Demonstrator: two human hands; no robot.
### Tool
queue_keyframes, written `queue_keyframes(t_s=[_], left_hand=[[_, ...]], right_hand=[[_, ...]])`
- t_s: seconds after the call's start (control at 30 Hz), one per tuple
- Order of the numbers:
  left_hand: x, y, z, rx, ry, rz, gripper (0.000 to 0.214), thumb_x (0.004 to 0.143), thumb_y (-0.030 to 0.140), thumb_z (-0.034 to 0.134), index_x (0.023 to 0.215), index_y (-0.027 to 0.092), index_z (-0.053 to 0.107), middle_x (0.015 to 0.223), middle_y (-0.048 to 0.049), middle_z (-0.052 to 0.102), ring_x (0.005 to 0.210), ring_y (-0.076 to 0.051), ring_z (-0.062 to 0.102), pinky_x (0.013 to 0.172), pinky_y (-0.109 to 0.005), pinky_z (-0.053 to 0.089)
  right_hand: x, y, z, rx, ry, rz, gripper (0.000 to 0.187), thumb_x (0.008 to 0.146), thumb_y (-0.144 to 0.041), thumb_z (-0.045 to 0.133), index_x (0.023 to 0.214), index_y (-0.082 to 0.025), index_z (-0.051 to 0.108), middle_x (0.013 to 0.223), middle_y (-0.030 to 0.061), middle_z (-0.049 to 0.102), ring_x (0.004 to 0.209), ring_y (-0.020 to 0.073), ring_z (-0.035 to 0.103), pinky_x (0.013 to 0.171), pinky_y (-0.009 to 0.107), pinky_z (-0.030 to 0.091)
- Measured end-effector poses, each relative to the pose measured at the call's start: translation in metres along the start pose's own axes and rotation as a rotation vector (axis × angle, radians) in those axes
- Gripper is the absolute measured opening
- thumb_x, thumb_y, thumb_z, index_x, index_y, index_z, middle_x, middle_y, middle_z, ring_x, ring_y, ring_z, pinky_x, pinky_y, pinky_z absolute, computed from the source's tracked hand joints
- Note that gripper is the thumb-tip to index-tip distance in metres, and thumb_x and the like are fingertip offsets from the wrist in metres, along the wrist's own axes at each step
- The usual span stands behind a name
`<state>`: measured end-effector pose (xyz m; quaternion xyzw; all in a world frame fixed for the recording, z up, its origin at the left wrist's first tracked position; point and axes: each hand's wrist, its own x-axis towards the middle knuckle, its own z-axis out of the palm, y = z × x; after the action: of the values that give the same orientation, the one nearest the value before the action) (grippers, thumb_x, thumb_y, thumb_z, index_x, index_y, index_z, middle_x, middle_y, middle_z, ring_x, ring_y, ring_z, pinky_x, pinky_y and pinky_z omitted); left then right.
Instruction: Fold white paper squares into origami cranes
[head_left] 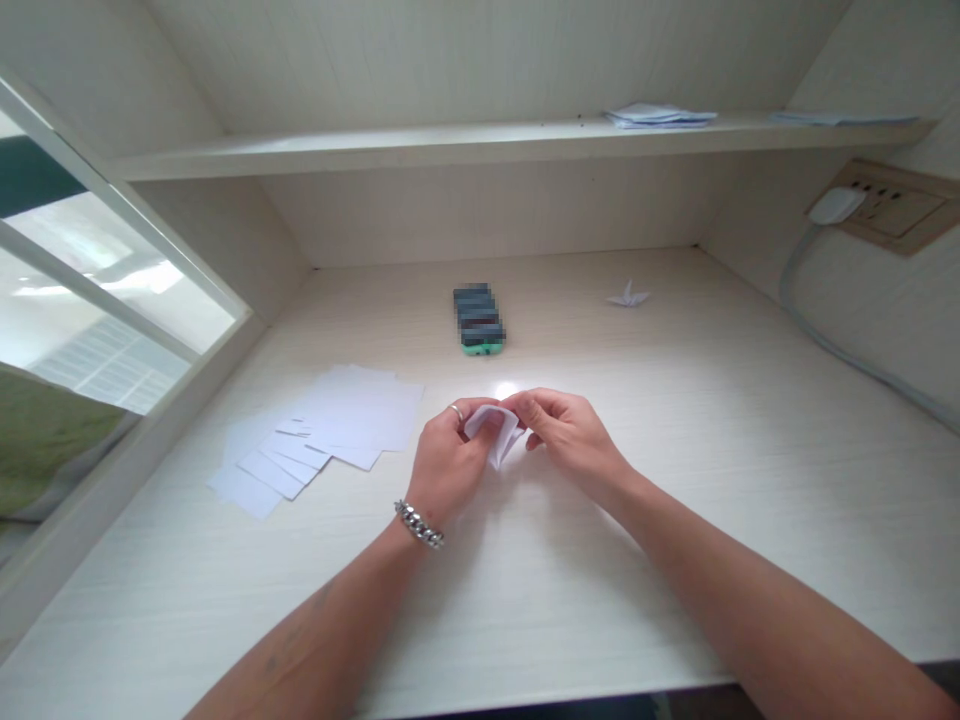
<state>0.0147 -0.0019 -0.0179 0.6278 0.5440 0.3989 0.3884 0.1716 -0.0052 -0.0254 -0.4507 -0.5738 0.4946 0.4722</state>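
My left hand [446,455] and my right hand [566,435] meet above the middle of the pale desk [675,470]. Together they pinch a small folded piece of white paper [501,432] between their fingertips. The left hand wears a ring and a chain bracelet at the wrist. Both sets of fingers are closed on the paper, which is partly hidden by them. A loose pile of white paper sheets [322,435] lies just left of my left hand.
A phone in a green case [478,320] lies beyond my hands. A finished folded paper figure [628,295] sits at the back right. A shelf [450,145] above holds folded papers [658,117]. A wall socket [885,205] with plug and cable is at right, a window at left.
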Motion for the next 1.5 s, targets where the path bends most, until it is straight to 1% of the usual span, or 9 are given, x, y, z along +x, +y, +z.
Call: queue_keyframes(t_s=[0.07,0.13,0.3,0.5,0.7,1.0,1.2,1.37,1.5], left_hand=[[0.001,-0.001,0.0,-0.025,-0.013,-0.007,0.024,0.084,0.036,0.061,0.091,0.017,0.073,0.087,-0.0052,0.074,0.077,-0.018,0.065,0.068,-0.026,0.048],[0.002,-0.003,-0.001,-0.037,-0.033,-0.009,0.026,0.084,0.039,0.061,0.088,0.016,0.073,0.083,-0.0051,0.073,0.073,-0.018,0.064,0.064,-0.026,0.047],[0.001,-0.002,-0.001,-0.046,-0.06,-0.012,0.032,0.085,0.044,0.059,0.083,0.015,0.071,0.078,-0.0045,0.071,0.069,-0.018,0.061,0.06,-0.025,0.045],[0.0,0.002,-0.002,-0.08,-0.083,-0.018,0.031,0.085,0.042,0.06,0.092,0.014,0.072,0.084,-0.0061,0.073,0.074,-0.018,0.064,0.064,-0.025,0.047],[0.0,0.004,-0.004,-0.123,-0.085,-0.027,0.031,0.084,0.041,0.063,0.093,0.013,0.073,0.085,-0.007,0.075,0.074,-0.018,0.066,0.063,-0.024,0.048],[-0.002,0.009,-0.006,-0.141,-0.078,-0.02,0.03,0.082,0.039,0.066,0.094,0.013,0.074,0.087,-0.008,0.076,0.075,-0.018,0.067,0.064,-0.024,0.05],[-0.003,0.012,-0.005,-0.109,-0.057,-0.004,0.025,0.082,0.035,0.067,0.092,0.015,0.076,0.09,-0.0075,0.077,0.08,-0.019,0.069,0.069,-0.025,0.052],[-0.002,0.009,-0.005,-0.085,-0.082,0.04,0.022,0.081,0.026,0.066,0.098,0.018,0.076,0.101,-0.0074,0.076,0.087,-0.02,0.069,0.077,-0.028,0.053],[-0.001,0.005,-0.004,-0.112,-0.086,0.034,0.025,0.08,0.022,0.063,0.102,0.018,0.076,0.109,-0.008,0.074,0.096,-0.023,0.068,0.085,-0.031,0.053]], right_hand=[[0.001,-0.001,0.0,0.048,-0.006,0.063,0.04,0.089,-0.053,0.054,0.089,-0.018,0.074,0.077,0.0038,0.067,0.066,0.0137,0.058,0.055,0.024,0.044],[0.001,-0.002,0.0,0.086,-0.003,0.098,0.036,0.087,-0.051,0.058,0.086,-0.018,0.074,0.074,0.003,0.065,0.064,0.0127,0.056,0.053,0.023,0.042],[0.001,-0.001,0.0,0.171,-0.028,0.159,0.03,0.082,-0.045,0.066,0.091,-0.018,0.074,0.078,0.004,0.067,0.064,0.0113,0.055,0.052,0.021,0.04],[0.0,0.003,-0.003,0.211,-0.071,0.17,0.034,0.078,-0.044,0.07,0.101,-0.02,0.076,0.081,0.005,0.069,0.064,0.0113,0.054,0.053,0.022,0.039],[0.002,0.005,-0.005,0.253,-0.098,0.176,0.036,0.075,-0.043,0.074,0.104,-0.022,0.076,0.083,0.0059,0.072,0.063,0.011,0.053,0.053,0.023,0.037],[0.002,0.004,-0.007,0.22,-0.11,0.179,0.031,0.076,-0.039,0.073,0.103,-0.024,0.076,0.082,0.0041,0.073,0.062,0.0105,0.053,0.054,0.023,0.037],[0.001,0.001,-0.006,0.184,-0.119,0.146,0.031,0.076,-0.037,0.074,0.103,-0.022,0.076,0.086,0.0051,0.075,0.064,0.0119,0.058,0.057,0.025,0.042],[0.0,0.0,-0.005,0.146,-0.096,0.066,0.025,0.075,-0.03,0.075,0.099,-0.023,0.077,0.098,0.0056,0.076,0.085,0.0189,0.068,0.078,0.033,0.051],[-0.001,-0.002,-0.007,-0.002,-0.038,0.024,0.023,0.075,-0.031,0.075,0.095,-0.021,0.078,0.095,0.0068,0.077,0.085,0.0215,0.07,0.077,0.034,0.053]])
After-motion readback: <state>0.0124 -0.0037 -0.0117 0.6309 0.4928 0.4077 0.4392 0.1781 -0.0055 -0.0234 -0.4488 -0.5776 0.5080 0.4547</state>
